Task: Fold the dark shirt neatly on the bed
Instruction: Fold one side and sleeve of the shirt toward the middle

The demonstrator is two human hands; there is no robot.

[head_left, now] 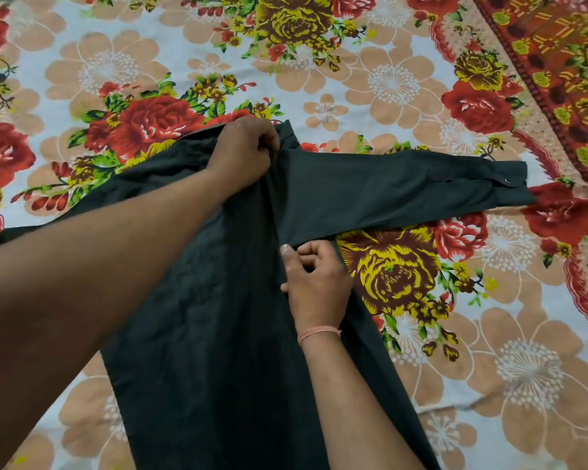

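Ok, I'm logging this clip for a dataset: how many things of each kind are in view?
Shirt: 1
Hands: 2, left hand and right hand
Bedsheet: 1
Wristband: 1
Total: 5

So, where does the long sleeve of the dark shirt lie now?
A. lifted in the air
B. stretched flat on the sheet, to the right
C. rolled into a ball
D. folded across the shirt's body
B: the sleeve runs out to the right from the dark shirt and lies flat on the floral sheet, its buttoned cuff at the far end.
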